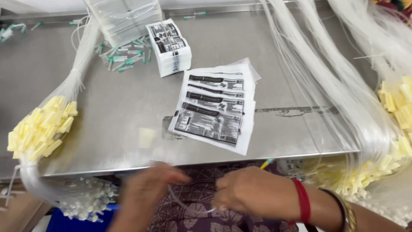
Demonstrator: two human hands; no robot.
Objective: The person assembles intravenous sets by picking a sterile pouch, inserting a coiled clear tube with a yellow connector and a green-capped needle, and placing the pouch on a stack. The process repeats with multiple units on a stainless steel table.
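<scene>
My left hand [148,189] and my right hand [249,191] are close together below the front edge of the steel table [120,116], over my patterned lap. Both are closed on a thin clear tube [184,205] that loops between them; the hands are motion-blurred. A small yellow and teal tip [266,163] pokes up behind my right hand. My right wrist carries a red band [302,201] and bangles. A fanned pile of printed white pouches [214,109] lies on the table just beyond my hands.
A bundle of clear tubes with yellow end pieces [40,126] lies at the left; a larger one [397,111] hangs at the right. A stack of printed leaflets [169,47], loose green-capped needles [124,58] and clear bags [124,17] lie at the back.
</scene>
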